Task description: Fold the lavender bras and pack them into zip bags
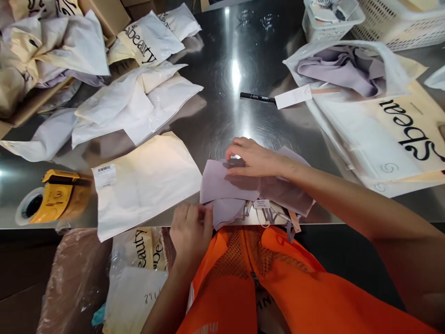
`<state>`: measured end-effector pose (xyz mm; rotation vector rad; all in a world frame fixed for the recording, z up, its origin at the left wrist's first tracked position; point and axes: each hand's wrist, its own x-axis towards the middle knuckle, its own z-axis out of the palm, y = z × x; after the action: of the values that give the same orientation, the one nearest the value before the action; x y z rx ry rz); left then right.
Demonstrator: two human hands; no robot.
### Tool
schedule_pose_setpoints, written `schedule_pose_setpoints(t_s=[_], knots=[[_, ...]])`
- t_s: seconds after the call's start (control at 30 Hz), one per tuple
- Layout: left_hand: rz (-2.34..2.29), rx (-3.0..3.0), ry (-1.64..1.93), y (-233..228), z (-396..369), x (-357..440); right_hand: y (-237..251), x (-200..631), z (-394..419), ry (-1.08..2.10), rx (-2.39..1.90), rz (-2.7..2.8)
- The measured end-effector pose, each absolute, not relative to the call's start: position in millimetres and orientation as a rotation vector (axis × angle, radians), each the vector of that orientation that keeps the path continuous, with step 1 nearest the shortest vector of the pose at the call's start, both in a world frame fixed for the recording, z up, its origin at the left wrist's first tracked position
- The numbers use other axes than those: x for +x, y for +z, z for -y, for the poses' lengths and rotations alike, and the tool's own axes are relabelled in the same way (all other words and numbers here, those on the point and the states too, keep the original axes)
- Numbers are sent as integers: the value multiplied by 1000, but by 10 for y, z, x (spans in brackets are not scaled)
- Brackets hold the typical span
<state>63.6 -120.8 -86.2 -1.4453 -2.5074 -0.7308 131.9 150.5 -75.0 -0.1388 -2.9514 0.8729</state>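
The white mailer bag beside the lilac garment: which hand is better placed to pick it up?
Probably the left hand: it is at the garment's left edge, next to the mailer bag. The right hand presses the garment, farther away.

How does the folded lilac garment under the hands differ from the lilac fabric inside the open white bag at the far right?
The folded lilac garment lies flat and bare at the table's near edge; the lilac fabric in the open white bag is loosely bunched and bagged. The right hand presses the garment and the left hand pinches its corner; no hand touches the bagged fabric. Both are similar pale lilac cloth.
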Motion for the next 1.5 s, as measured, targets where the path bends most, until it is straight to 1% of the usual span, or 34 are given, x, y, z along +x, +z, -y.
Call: schedule_pose_setpoints(t_s=[0.1, 0.2, 0.27, 0.37, 0.5, 0.63, 0.73, 0.83, 0.93, 1.2, 1.27, 1.4, 1.5], knots=[[2458, -1426, -605, -937, 947, 567, -805, 1208, -1458, 773, 195, 2929], [2501, -1381, -481, -1064, 779, 576, -937, 1121, -1445, 728, 362, 2941], [2542, -1349, -436, -1134, 732, 597, -1026, 1089, -1432, 699, 371, 2947], [2593, -1311, -464, -1185, 702, 609, -1097, 1066, -1382, 681, 367, 2948], [2636, -1290, -512, -1168, 673, 601, -1065, 1061, -1292, 581, 384, 2979], [2565, -1328, -594, -1078, 737, 618, -1004, 1097, -1275, 485, 286, 2952], [2487, -1375, -680, -997, 816, 644, -968, 1142, -1302, 565, 212, 2913], [2548, -1337, -719, -960, 828, 651, -932, 1179, -1288, 685, 227, 2882], [2587, -1292, -779, -972, 777, 636, -909, 1197, -1232, 741, 271, 2876], [2599, -1335, -689, -1030, 677, 609, -925, 1203, -1189, 886, 249, 2840], [2545, -1361, -740, -1022, 682, 612, -923, 1207, -1193, 794, 245, 2858], [2465, -1417, -827, -996, 728, 613, -917, 1220, -1193, 380, 182, 2924], [2467, -1425, -835, -1001, 750, 599, -900, 1237, -1140, 265, 111, 2949]])
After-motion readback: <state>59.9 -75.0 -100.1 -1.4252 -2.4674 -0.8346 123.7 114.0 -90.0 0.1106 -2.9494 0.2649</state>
